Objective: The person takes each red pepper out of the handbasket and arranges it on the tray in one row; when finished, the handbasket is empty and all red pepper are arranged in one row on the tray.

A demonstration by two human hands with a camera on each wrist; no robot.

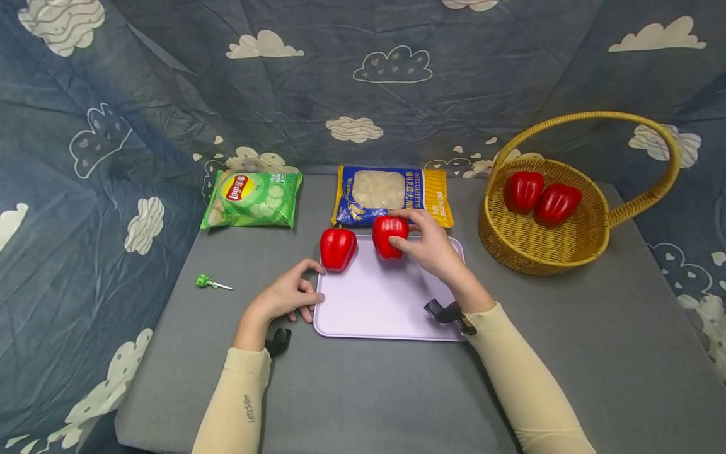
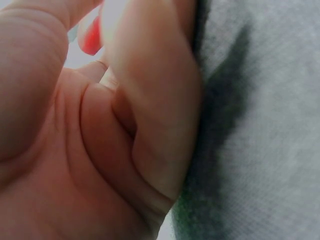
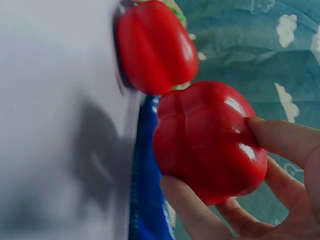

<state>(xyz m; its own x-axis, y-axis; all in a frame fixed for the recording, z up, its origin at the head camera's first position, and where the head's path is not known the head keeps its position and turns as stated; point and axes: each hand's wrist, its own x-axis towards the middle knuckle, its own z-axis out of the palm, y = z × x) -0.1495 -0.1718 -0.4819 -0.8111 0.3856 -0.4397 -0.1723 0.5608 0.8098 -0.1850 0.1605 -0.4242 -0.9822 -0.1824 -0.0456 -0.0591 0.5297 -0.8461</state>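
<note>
My right hand grips a glossy red bell pepper between thumb and fingers, above the far part of the lilac tray. In the right wrist view its shadow falls across the tray. Another red bell pepper stands on the tray's far left corner. At the tray's left edge is my left hand, thumb and fingertips at the rim, other fingers curled beside it. The left wrist view is mostly filled by the palm and bent fingers close to the grey table.
A wicker basket with a tall handle holds two red bell peppers at the right. Behind the tray lies a blue and yellow pasta bag. A green chip bag and a green lollipop lie to the left.
</note>
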